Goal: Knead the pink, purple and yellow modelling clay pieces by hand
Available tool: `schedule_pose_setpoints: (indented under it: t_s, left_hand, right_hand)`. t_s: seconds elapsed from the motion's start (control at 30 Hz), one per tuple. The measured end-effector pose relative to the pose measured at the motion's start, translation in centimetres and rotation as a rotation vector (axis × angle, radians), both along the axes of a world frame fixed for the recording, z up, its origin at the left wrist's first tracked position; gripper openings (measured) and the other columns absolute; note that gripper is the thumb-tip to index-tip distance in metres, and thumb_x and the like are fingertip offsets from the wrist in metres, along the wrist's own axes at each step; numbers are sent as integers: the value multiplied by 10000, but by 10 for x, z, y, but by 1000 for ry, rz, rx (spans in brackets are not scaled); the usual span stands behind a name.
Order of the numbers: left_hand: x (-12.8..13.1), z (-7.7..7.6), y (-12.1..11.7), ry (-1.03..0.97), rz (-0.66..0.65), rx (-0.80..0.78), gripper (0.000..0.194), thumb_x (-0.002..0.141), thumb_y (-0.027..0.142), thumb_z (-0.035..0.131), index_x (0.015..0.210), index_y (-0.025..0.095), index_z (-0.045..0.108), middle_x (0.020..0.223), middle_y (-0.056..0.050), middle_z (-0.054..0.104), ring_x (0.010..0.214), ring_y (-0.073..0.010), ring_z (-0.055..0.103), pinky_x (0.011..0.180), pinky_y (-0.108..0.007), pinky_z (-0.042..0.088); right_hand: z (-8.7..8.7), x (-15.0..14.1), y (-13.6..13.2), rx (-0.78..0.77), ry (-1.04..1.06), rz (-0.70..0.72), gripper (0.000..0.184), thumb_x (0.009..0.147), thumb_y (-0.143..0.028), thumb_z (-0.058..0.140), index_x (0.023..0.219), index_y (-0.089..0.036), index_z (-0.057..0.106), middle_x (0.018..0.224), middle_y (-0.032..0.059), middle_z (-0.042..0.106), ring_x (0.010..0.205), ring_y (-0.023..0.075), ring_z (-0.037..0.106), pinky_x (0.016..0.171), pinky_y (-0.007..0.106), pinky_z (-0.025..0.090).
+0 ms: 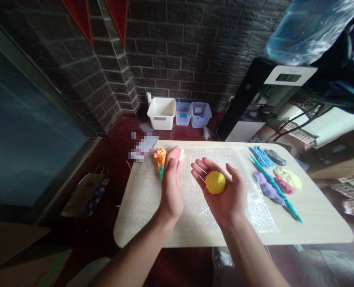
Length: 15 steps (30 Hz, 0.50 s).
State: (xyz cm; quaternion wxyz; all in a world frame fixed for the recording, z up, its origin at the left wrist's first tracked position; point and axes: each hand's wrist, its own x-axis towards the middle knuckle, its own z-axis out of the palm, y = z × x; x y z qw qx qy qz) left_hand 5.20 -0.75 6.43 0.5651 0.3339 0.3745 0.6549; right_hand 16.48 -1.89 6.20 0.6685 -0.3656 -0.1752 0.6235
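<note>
On the upturned palm of my right hand (226, 195) rests a ball of yellow modelling clay (215, 182), round and smooth, with the fingers extended around it. My left hand (172, 189) is held upright a short way to the left, palm turned inward, its fingers stretched out and nothing visible in it. Partly hidden behind the left hand are pieces of orange clay (160, 153) and green clay (161, 172). Both hands are above a sheet of bubble wrap (194, 217) spread over the pale table (323, 227).
At the table's right lie blue clay (262, 156), grey clay (275, 157), a long teal clay strip (280, 191), purple clay (268, 188), pink clay (284, 185) and pale yellow clay (289, 177). Beyond the table, a white bin (161, 115) and a water dispenser (248, 103) stand on the floor.
</note>
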Motion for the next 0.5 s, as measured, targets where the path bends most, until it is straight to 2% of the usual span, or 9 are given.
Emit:
schedule_pose_setpoints:
  t_s: [0.07,0.1,0.17,0.23,0.27,0.33,0.4,0.43,0.5]
  left_hand:
    - [3,4,1,-244,-146,-280,437,970,562,554,1171,211,719,1386,-122,685,1437,-313,536,1225,-478,382]
    - [5,5,0,-346,-246,-385,443,950,580,576,1104,195,732,1308,-136,720,1381,-329,584,1187,-485,428]
    - [8,6,-1,-507,-428,-510,534,929,653,563,1034,162,745,1198,-173,755,1285,-374,646,1115,-524,490]
    - [7,6,0,-597,-507,-565,635,934,702,504,1038,127,753,1150,-207,769,1223,-403,678,1063,-548,518]
    - [5,6,2,-615,-508,-578,646,944,691,490,1045,111,756,1136,-214,774,1198,-399,693,1042,-533,529]
    - [0,5,5,-612,-490,-575,601,963,622,504,1053,87,761,1117,-214,783,1158,-369,718,1015,-472,543]
    - [-6,5,8,-584,-480,-549,555,963,569,534,1053,73,766,1100,-209,788,1128,-345,732,1000,-426,545]
    - [-7,4,8,-569,-487,-540,550,957,567,545,1046,71,768,1086,-206,790,1117,-343,734,994,-421,546]
    - [-6,3,5,-541,-521,-516,572,948,603,544,1059,88,768,1078,-191,787,1122,-354,728,993,-441,546]
  right_hand:
    - [3,-3,-4,154,-327,-90,459,982,-536,499,1092,-210,802,1260,117,780,1248,350,691,1168,597,454]
    - [3,-6,-7,240,-553,-84,441,996,-526,514,1167,-226,789,1325,108,754,1300,352,656,1193,606,418]
    - [1,-14,-13,399,-1020,24,446,1002,-497,575,1326,-234,731,1421,115,702,1394,366,576,1240,626,333]
    - [0,-17,-17,502,-1295,114,528,1025,-503,556,1457,-210,637,1479,144,655,1440,381,528,1247,646,310]
    - [0,-16,-18,528,-1334,101,557,1050,-516,499,1503,-204,588,1504,153,630,1445,380,523,1235,648,333]
    - [4,-10,-20,533,-1290,-26,581,1094,-534,358,1556,-219,516,1555,151,575,1437,367,534,1192,636,405]
    - [11,-1,-20,531,-1272,-167,572,1106,-525,308,1568,-246,498,1583,133,543,1456,361,515,1202,639,393]
    - [14,1,-20,543,-1320,-185,568,1104,-517,329,1585,-252,478,1605,127,519,1484,362,486,1218,640,373]
    - [17,2,-19,603,-1461,-122,603,1088,-510,395,1628,-242,416,1659,131,456,1548,369,403,1250,643,331]
